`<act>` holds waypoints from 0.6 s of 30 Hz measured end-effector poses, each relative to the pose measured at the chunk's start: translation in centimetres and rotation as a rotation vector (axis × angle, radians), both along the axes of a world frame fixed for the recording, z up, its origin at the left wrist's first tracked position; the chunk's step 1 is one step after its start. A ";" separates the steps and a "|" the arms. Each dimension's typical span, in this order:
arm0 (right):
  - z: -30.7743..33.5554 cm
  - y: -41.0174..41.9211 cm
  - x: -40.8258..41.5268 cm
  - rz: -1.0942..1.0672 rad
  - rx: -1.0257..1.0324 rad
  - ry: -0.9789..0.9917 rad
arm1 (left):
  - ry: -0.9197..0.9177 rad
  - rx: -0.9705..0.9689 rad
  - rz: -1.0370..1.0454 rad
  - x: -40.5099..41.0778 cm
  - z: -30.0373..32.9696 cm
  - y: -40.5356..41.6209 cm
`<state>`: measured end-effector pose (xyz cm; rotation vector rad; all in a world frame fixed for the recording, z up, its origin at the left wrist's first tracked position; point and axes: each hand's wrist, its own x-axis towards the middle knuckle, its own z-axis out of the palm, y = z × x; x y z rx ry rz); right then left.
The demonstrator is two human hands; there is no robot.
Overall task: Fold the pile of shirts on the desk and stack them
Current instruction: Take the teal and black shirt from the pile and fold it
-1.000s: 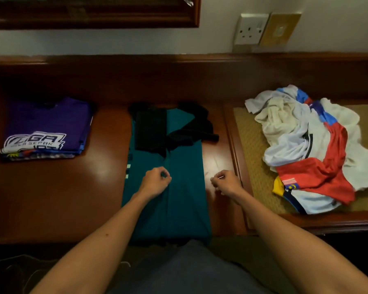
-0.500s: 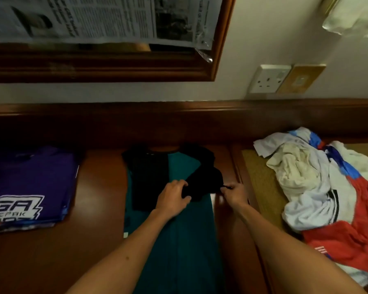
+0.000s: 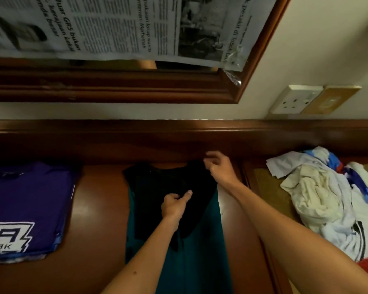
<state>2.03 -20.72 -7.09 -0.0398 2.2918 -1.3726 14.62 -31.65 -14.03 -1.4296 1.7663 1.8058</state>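
A teal shirt with black sleeves and collar (image 3: 196, 247) lies lengthwise in the middle of the desk, its sides folded in. My left hand (image 3: 174, 203) rests on the black sleeve cloth near the shirt's middle, fingers curled and the thumb stretched out. My right hand (image 3: 219, 166) is at the shirt's far right shoulder, fingers bent at the black edge; whether it pinches the cloth I cannot tell. A folded purple shirt stack (image 3: 26, 209) sits at the left. The unfolded pile of white, blue and red shirts (image 3: 327, 196) lies at the right.
The desk (image 3: 98, 209) is dark polished wood with a raised back rail. A woven mat (image 3: 270, 194) lies under the pile. A framed mirror covered with newspaper (image 3: 115, 28) hangs above. A wall socket (image 3: 295, 99) is at the upper right.
Both hands moved from the shirt's lower half up to its top. The loose black sleeve at the right now lies folded in over the body. The camera has tilted upward.
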 end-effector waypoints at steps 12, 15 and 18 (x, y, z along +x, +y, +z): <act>-8.0 2.4 2.7 0.120 0.276 -0.144 | 0.101 0.073 0.236 3.9 1.6 -5.1; -7.3 2.4 2.9 0.140 0.316 -0.045 | 0.043 0.106 0.236 7.4 0.5 -7.1; -6.3 2.5 2.5 0.073 0.339 0.085 | 0.015 0.202 0.224 8.0 0.4 -7.9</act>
